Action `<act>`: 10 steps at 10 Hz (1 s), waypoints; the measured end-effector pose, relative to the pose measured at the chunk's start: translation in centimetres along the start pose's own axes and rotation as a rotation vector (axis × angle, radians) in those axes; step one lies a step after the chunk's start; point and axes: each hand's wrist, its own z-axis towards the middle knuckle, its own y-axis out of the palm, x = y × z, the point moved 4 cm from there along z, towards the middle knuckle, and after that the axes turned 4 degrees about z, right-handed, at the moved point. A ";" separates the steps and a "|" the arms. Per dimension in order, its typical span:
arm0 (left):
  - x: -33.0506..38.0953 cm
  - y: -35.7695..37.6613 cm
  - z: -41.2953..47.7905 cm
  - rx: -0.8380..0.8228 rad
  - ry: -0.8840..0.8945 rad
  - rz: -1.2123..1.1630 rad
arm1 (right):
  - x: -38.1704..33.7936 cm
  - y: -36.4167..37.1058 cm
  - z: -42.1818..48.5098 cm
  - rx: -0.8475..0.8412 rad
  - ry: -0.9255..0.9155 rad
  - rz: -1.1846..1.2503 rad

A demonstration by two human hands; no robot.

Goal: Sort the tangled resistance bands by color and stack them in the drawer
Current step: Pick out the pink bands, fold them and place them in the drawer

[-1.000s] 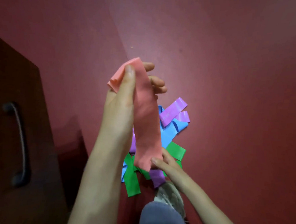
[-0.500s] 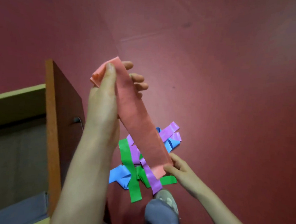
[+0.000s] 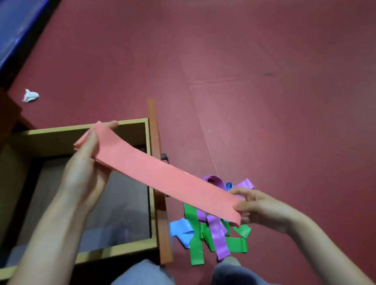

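Note:
A pink resistance band [image 3: 164,180] is stretched flat between my two hands, above the front edge of the open drawer [image 3: 56,137]. My left hand [image 3: 85,170] pinches its far end over the drawer. My right hand [image 3: 260,207] pinches its near end over the floor. Under that end lies a tangled pile of green bands [image 3: 194,238], purple bands [image 3: 218,235] and blue bands [image 3: 182,230] on the red floor. The drawer's inside looks dark grey, with nothing pink seen in it.
The drawer's brown front panel [image 3: 157,180] stands between drawer and pile, its handle [image 3: 165,157] poking out. A crumpled white scrap [image 3: 30,95] lies on the floor at the left. A blue mat [image 3: 11,14] fills the top left corner. My knees [image 3: 235,283] are at the bottom.
The view has swung left, bringing the open drawer into sight. Both hands have carried the pink band from upright over the pile to nearly level across the drawer front.

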 end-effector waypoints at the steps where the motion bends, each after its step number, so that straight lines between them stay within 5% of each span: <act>1: 3.0 -2.0 -4.1 0.063 -0.057 0.057 | -2.4 2.2 1.1 -0.007 0.049 -0.126; 6: 4.4 -15.0 -3.5 0.491 -0.191 0.346 | -8.9 12.9 7.8 0.083 0.099 -0.659; 8: 2.5 -19.1 -1.1 0.576 -0.161 0.900 | -10.5 17.8 10.0 0.105 0.020 -0.888; 10: 1.2 -21.9 0.2 0.492 -0.266 1.311 | -6.1 20.7 14.4 0.082 0.229 -1.085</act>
